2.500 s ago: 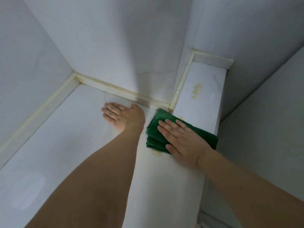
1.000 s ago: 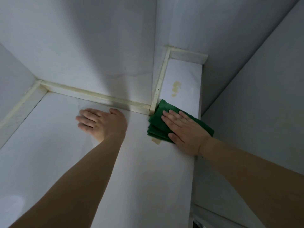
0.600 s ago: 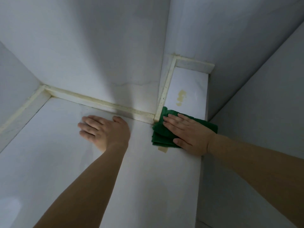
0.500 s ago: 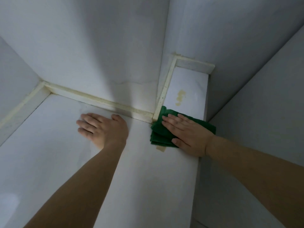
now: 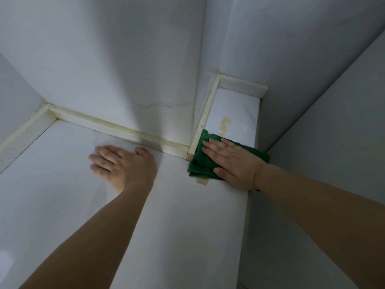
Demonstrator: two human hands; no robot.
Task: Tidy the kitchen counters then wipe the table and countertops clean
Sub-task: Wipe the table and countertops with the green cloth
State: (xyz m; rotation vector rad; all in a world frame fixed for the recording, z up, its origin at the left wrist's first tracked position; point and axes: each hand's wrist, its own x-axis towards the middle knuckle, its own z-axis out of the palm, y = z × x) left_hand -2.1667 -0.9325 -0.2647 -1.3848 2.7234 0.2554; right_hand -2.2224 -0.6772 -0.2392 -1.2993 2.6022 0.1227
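Note:
A folded green cloth lies on the white countertop, right beside the corner of the wall pillar. My right hand presses flat on the cloth with straight fingers and covers most of it. My left hand rests flat on the bare countertop to the left, palm down, fingers spread toward the left. A yellowish stain marks the narrow strip of counter just beyond the cloth. A small tan mark peeks out at the cloth's near edge.
White walls close in the counter at the back and left, with a yellowed raised trim along their base. A pillar juts out at the corner. On the right the counter ends at an edge beside a grey wall.
My right hand has pushed the green cloth a little further along the narrow strip toward the yellowish stain. My left hand has stayed flat on the counter.

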